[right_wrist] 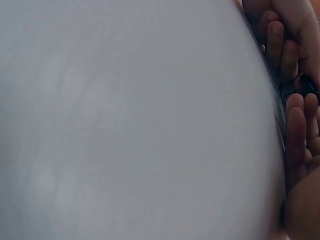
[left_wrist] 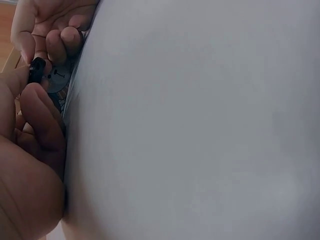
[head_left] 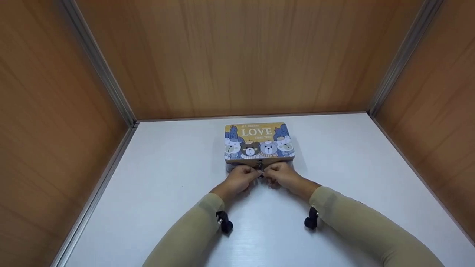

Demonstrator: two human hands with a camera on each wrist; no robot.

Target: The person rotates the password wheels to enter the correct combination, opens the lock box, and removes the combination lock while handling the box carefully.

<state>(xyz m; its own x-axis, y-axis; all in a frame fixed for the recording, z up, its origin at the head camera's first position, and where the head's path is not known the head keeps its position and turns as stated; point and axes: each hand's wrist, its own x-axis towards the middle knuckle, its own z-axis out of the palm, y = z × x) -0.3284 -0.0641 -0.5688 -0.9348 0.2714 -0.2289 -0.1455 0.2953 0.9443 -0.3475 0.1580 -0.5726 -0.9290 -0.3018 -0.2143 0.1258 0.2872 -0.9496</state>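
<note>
A tin box [head_left: 259, 141] with "LOVE" and cartoon bears on its yellow and blue lid stands closed on the table, its clasp [head_left: 260, 163] facing me. At that clasp is a small black padlock [left_wrist: 36, 70], mostly covered by fingers. My left hand [head_left: 239, 177] pinches it from the left between thumb and fingertips. From the other side my right hand [head_left: 285, 175] pinches it too, its fingers curled in front of the box. The right wrist view shows only part of the padlock [right_wrist: 308, 85] between both hands' fingertips.
The white table [head_left: 167, 159] spreads around the box. Wooden panels enclose it at the back [head_left: 252, 55], left [head_left: 55, 129] and right [head_left: 434, 92], with metal strips [head_left: 100, 63] at the corners. A black wrist camera [head_left: 224, 222] hangs at each sleeve.
</note>
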